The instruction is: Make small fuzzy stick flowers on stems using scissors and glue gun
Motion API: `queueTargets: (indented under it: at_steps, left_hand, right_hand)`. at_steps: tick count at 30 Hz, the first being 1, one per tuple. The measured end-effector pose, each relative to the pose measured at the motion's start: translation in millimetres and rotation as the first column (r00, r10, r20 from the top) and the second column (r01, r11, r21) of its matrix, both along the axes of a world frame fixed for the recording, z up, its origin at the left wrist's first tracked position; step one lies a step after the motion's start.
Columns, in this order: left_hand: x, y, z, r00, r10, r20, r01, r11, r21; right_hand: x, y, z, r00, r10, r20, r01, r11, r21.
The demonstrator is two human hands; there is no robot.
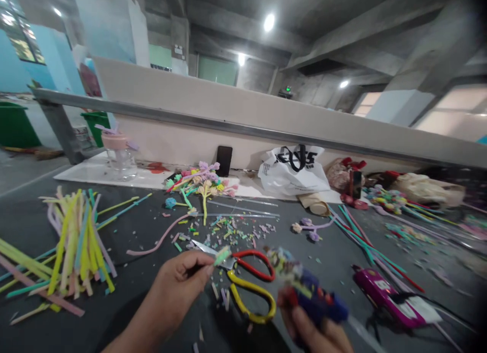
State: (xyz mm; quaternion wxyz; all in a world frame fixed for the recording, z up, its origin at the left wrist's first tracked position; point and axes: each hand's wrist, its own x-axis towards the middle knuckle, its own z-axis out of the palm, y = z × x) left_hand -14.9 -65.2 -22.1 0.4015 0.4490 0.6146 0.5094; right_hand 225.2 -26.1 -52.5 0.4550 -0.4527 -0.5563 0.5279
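Observation:
My left hand (178, 287) pinches a short green pipe-cleaner piece (221, 255), its tip pointing right over the dark table (152, 231). My right hand (315, 332), low at the frame's bottom, grips a blue glue gun (315, 297), which is blurred by motion; a small multicoloured craft piece (283, 259) sits at its nozzle. Between the hands lie scissors (247, 277) with one red and one yellow handle, blades pointing left.
A pile of coloured pipe cleaners (72, 241) lies at left. Pipe-cleaner flowers (201, 183), cut scraps (232, 231), a pink glue gun (384, 294), a white bag (292, 170), a phone (223, 160), a glass jar (118, 152) and more stems (365, 241) crowd the table.

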Motion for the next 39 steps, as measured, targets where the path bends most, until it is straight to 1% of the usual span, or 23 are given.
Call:
queueTargets:
  at_steps: [1, 2, 5, 8, 10, 11, 13, 15, 17, 19, 20, 21, 22, 24, 25, 26, 27, 29, 31, 33, 34, 36, 39]
  left_hand:
    - [-1.5, -0.1, 0.8, 1.0, 0.028, 0.0, -0.028, 1.0, 0.001]
    - [-3.2, -0.2, 1.5, 0.998, 0.06, 0.002, -0.06, 0.998, 0.002]
    - [-8.3, -0.3, 2.2, 0.992, 0.118, 0.037, -0.118, 0.993, -0.018]
    - [-11.3, 0.1, -0.9, 0.989, 0.138, 0.056, -0.135, 0.99, -0.05]
    - [-11.6, 0.4, -3.6, 0.99, 0.131, 0.058, -0.128, 0.99, -0.052]
    - [-11.4, 0.5, -4.5, 0.99, 0.125, 0.064, -0.122, 0.991, -0.049]
    - [-11.3, 0.6, -4.2, 0.99, 0.112, 0.083, -0.109, 0.993, -0.042]
    - [-12.6, 0.5, -1.2, 0.989, 0.111, 0.097, -0.109, 0.994, -0.028]
    - [-16.3, 0.0, 3.4, 0.989, 0.114, 0.095, -0.113, 0.994, -0.007]
    - [-22.0, -0.8, 7.4, 0.989, 0.119, 0.083, -0.12, 0.993, 0.018]
    - [-25.3, -1.4, 8.6, 0.989, 0.122, 0.08, -0.124, 0.992, 0.027]
    - [-28.5, -2.0, 9.1, 0.989, 0.126, 0.079, -0.129, 0.991, 0.032]
    - [-31.4, -2.7, 8.9, 0.988, 0.133, 0.081, -0.136, 0.99, 0.038]
    - [-35.8, -4.1, 7.5, 0.985, 0.147, 0.086, -0.151, 0.987, 0.049]
    - [-37.0, -4.6, 6.7, 0.984, 0.155, 0.085, -0.16, 0.986, 0.054]
    - [-37.7, -4.9, 6.1, 0.982, 0.167, 0.085, -0.173, 0.983, 0.059]
    - [-37.8, -5.0, 5.8, 0.979, 0.181, 0.09, -0.187, 0.98, 0.063]
    - [-37.2, -4.4, 6.5, 0.97, 0.213, 0.116, -0.221, 0.973, 0.066]
    - [-36.3, -2.9, 8.0, 0.96, 0.233, 0.154, -0.245, 0.968, 0.062]
    - [-36.0, -1.4, 9.1, 0.955, 0.234, 0.184, -0.246, 0.968, 0.049]
    - [-36.1, -0.8, 9.2, 0.954, 0.231, 0.192, -0.244, 0.969, 0.044]
    - [-36.4, -0.5, 8.4, 0.952, 0.23, 0.2, -0.242, 0.97, 0.037]
    - [-35.2, -1.6, 6.6, 0.956, 0.224, 0.187, -0.233, 0.972, 0.029]
  right_hand:
    - [3.1, 4.3, 0.7, 0.999, -0.012, -0.04, 0.012, 1.0, -0.024]
    - [6.1, 9.0, 0.6, 0.989, -0.025, -0.149, 0.013, 0.997, -0.082]
    - [12.7, 24.2, -4.4, 0.909, -0.127, -0.398, 0.004, 0.956, -0.294]
    - [15.0, 38.0, -11.5, 0.819, -0.283, -0.5, 0.009, 0.877, -0.48]
    - [15.1, 45.3, -11.4, 0.778, -0.362, -0.514, 0.028, 0.837, -0.547]
    - [15.4, 48.2, -8.9, 0.777, -0.377, -0.504, 0.029, 0.822, -0.569]
    - [17.7, 52.3, 0.4, 0.829, -0.337, -0.446, -0.016, 0.783, -0.622]
    - [24.0, 53.7, 12.1, 0.898, -0.251, -0.362, -0.064, 0.739, -0.671]
    - [35.2, 52.3, 21.8, 0.943, -0.122, -0.309, -0.137, 0.704, -0.697]
    - [50.0, 49.6, 26.4, 0.966, 0.019, -0.259, -0.209, 0.649, -0.732]
    - [57.5, 48.3, 26.9, 0.977, 0.092, -0.195, -0.209, 0.618, -0.758]
    - [64.1, 47.2, 26.6, 0.979, 0.179, -0.094, -0.186, 0.617, -0.765]
    - [68.6, 46.5, 26.0, 0.962, 0.269, 0.053, -0.141, 0.65, -0.747]
    - [68.0, 44.8, 25.8, 0.843, 0.421, 0.334, -0.127, 0.76, -0.637]
    - [61.4, 43.2, 26.6, 0.774, 0.457, 0.438, -0.163, 0.812, -0.56]
    - [50.2, 40.6, 27.9, 0.727, 0.475, 0.496, -0.23, 0.849, -0.476]
    - [34.7, 36.8, 29.4, 0.713, 0.468, 0.522, -0.278, 0.872, -0.403]
    - [-5.3, 26.2, 31.9, 0.681, 0.472, 0.56, -0.372, 0.882, -0.29]
    - [-49.0, 14.7, 31.9, 0.642, 0.431, 0.634, -0.459, 0.878, -0.132]
    - [-86.0, 7.2, 29.5, 0.615, 0.352, 0.705, -0.51, 0.86, 0.015]
    - [-99.4, 6.1, 27.9, 0.611, 0.321, 0.724, -0.508, 0.86, 0.048]
    - [-114.1, 9.6, 24.7, 0.602, 0.277, 0.749, -0.504, 0.859, 0.087]
    - [-109.6, 23.0, 19.8, 0.588, 0.185, 0.787, -0.459, 0.878, 0.137]
